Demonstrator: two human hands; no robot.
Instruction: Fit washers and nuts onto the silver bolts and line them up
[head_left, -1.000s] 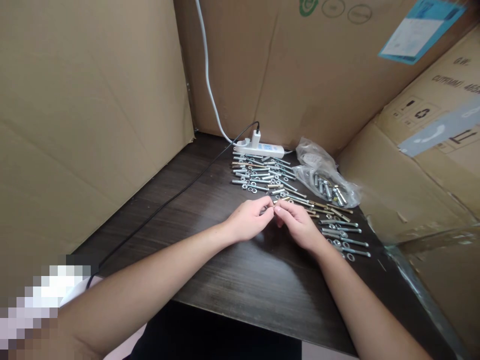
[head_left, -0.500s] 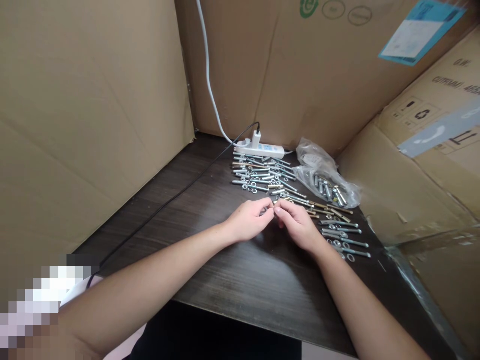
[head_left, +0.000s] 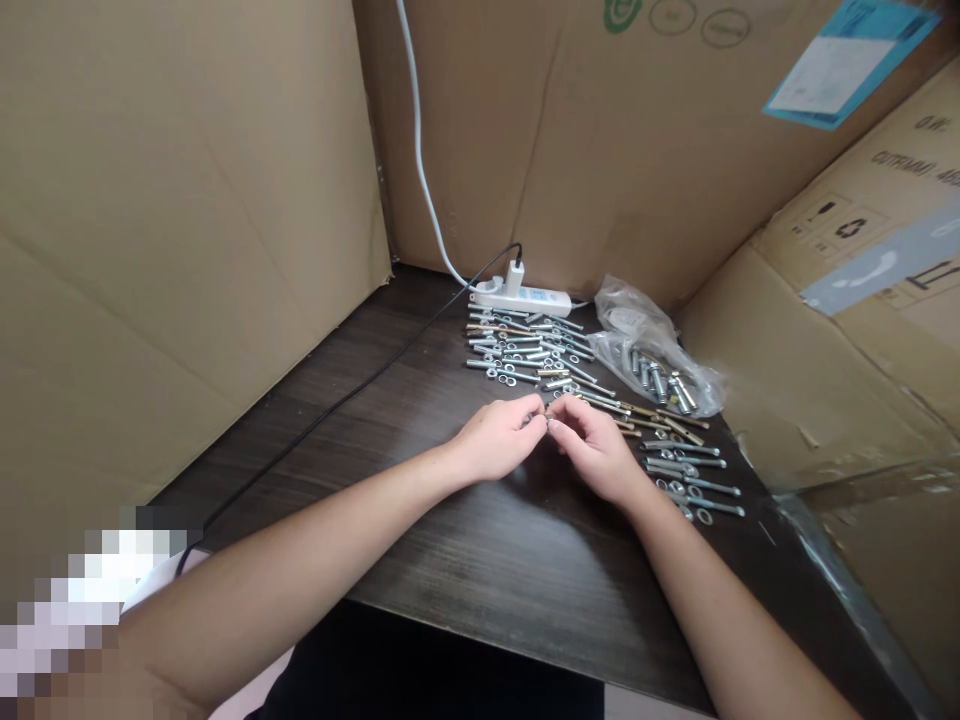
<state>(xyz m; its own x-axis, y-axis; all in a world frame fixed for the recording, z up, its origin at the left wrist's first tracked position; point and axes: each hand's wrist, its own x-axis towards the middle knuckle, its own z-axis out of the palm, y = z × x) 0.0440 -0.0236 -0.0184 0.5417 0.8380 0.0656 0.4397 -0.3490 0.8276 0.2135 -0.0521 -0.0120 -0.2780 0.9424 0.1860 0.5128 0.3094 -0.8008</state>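
Observation:
My left hand [head_left: 504, 440] and my right hand [head_left: 589, 442] meet fingertip to fingertip above the table. Both are closed in a pinch. A small metal piece [head_left: 548, 424] glints between the fingertips, mostly hidden, so its kind cannot be made out. Beyond the hands, bolts, sleeves, nuts and washers [head_left: 517, 348] lie in rows. More long bolts [head_left: 701, 450], with sleeves and a loose washer [head_left: 704, 517], are spread to the right of my right hand.
A clear plastic bag [head_left: 637, 335] with several metal sleeve anchors [head_left: 660, 383] lies at the back right. Behind the rows sits a white power strip [head_left: 551, 302], its black cable [head_left: 360, 385] crossing the dark table [head_left: 442, 560]. Cardboard boxes [head_left: 187, 200] wall in the left, back and right.
The right fingers have shifted slightly at the fingertips, and a bit more of the small metal piece shows. The left hand stays almost still. The whole view has moved a little.

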